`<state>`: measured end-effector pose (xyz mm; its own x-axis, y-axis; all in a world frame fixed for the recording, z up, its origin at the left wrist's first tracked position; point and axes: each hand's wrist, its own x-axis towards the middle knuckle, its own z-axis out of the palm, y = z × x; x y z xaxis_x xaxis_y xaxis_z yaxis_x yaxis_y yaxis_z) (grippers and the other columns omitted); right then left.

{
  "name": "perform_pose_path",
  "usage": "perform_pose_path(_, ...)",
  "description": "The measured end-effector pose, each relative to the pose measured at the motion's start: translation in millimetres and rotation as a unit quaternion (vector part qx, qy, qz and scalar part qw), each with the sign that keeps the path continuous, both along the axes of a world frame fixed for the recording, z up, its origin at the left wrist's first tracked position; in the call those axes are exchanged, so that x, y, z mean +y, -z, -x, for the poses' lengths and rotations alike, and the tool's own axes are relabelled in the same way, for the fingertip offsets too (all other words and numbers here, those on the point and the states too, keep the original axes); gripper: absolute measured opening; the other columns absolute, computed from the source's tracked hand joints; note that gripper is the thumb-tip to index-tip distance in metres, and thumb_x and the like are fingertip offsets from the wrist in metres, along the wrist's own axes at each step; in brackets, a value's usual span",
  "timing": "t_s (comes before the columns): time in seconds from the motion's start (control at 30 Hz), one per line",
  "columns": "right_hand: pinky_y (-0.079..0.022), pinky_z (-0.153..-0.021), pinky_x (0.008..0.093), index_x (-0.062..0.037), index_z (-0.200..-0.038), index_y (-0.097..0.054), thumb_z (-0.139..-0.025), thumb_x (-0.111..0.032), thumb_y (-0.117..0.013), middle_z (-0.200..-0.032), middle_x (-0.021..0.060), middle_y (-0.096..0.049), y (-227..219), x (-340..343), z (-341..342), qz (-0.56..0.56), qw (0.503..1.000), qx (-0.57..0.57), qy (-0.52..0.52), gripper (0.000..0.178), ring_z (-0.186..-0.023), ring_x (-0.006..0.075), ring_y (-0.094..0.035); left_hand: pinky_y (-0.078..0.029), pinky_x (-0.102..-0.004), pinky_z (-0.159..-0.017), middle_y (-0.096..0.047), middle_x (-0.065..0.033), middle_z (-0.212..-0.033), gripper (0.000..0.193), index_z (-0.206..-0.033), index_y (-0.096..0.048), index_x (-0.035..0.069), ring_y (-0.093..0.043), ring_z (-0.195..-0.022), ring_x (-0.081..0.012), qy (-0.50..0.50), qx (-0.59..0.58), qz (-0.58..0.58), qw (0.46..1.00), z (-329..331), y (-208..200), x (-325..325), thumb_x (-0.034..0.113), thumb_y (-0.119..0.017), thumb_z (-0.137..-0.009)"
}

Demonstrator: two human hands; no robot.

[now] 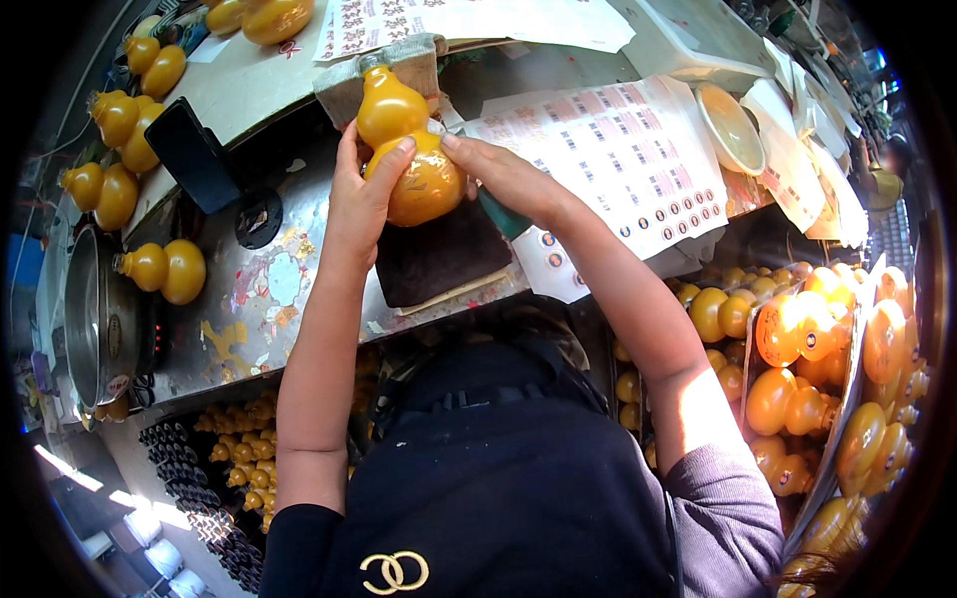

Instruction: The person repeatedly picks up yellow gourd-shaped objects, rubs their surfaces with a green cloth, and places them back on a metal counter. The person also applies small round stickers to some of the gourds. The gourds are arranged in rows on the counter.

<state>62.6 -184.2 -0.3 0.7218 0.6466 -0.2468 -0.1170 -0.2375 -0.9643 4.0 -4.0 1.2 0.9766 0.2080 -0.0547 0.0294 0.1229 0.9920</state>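
A glossy amber gourd-shaped bottle (427,187) leans with its narrow neck against a folded cloth pad. My left hand (357,199) is closed around its left side, thumb on the lower bulb. On the other side my right hand (506,181) grips the lower bulb near the waist, with its thumb and fingers against the surface. A faint dark design shows on the bulb between my hands. Beneath lies a dark square cloth (439,261). Part of a teal object (503,214) shows under my right hand; its kind is hidden.
Printed label sheets (618,149) lie to the right, near a pale oval dish (731,130) and a white plastic tub (698,40). A phone (191,154) stands at left, by a metal pan (95,319) and several gourd bottles. Crates (797,399) of gourd bottles stand lower right.
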Motion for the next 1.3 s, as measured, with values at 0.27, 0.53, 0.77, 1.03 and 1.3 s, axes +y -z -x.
perform_pose_path(0.27,-0.044,-0.082,0.0240,-0.0047,-0.138,-0.046,-0.087,-0.051,-0.063,-0.106,0.0053,-0.061,24.2,-9.6,3.8,-0.035,0.997,-0.067,-0.007,0.071,-0.090,0.0111,-0.055,-0.030,-0.0291,-0.107,-0.044,-0.0114,-0.137,0.075,-0.146,-0.026,0.003,-0.043,-0.126,-0.0171,0.047,-0.009,-0.014,0.999,10.1,-3.4,0.4,0.036,-0.063,-0.090)
perform_pose_path(0.53,-0.044,-0.086,0.0229,-0.0072,-0.144,-0.039,-0.086,-0.046,-0.068,-0.103,0.0037,-0.062,15.1,-20.5,1.2,-0.075,0.996,0.007,-0.044,0.076,-0.092,0.0093,-0.055,-0.027,-0.0329,-0.111,-0.039,-0.0130,-0.143,0.071,-0.149,-0.022,0.005,-0.037,-0.133,-0.0194,0.057,-0.017,0.107,0.992,14.1,10.7,12.7,0.046,-0.047,-0.098)
perform_pose_path(0.77,-0.042,-0.076,0.0226,-0.0107,-0.143,-0.043,-0.083,-0.048,-0.070,-0.086,-0.0009,-0.056,33.5,-14.4,0.5,-0.046,0.998,-0.050,-0.008,0.075,-0.081,0.0076,-0.051,-0.024,-0.0320,-0.113,-0.038,-0.0110,-0.146,0.074,-0.149,-0.023,0.002,-0.034,-0.136,-0.0188,0.082,-0.025,-0.028,0.996,31.7,24.8,20.9,0.046,-0.050,-0.096)
perform_pose_path(1.03,-0.041,-0.073,0.0231,-0.0117,-0.141,-0.045,-0.078,-0.048,-0.075,-0.080,-0.0014,-0.055,28.0,-17.2,7.2,-0.044,0.997,-0.067,0.012,0.079,-0.077,0.0079,-0.050,-0.024,-0.0319,-0.112,-0.038,-0.0112,-0.146,0.077,-0.149,-0.024,0.003,-0.034,-0.135,-0.0191,0.086,-0.052,-0.024,0.995,30.2,35.5,27.2,0.052,-0.050,-0.094)
perform_pose_path(1.3,-0.041,-0.074,0.0229,-0.0090,-0.134,-0.052,-0.080,-0.050,-0.072,-0.081,-0.0004,-0.056,33.1,-13.1,8.3,-0.057,0.989,-0.139,0.004,0.071,-0.077,0.0099,-0.051,-0.021,-0.0325,-0.113,-0.038,-0.0122,-0.145,0.075,-0.148,-0.025,0.002,-0.034,-0.135,-0.0195,0.084,-0.035,-0.042,0.995,30.0,36.2,23.6,0.050,-0.048,-0.096)
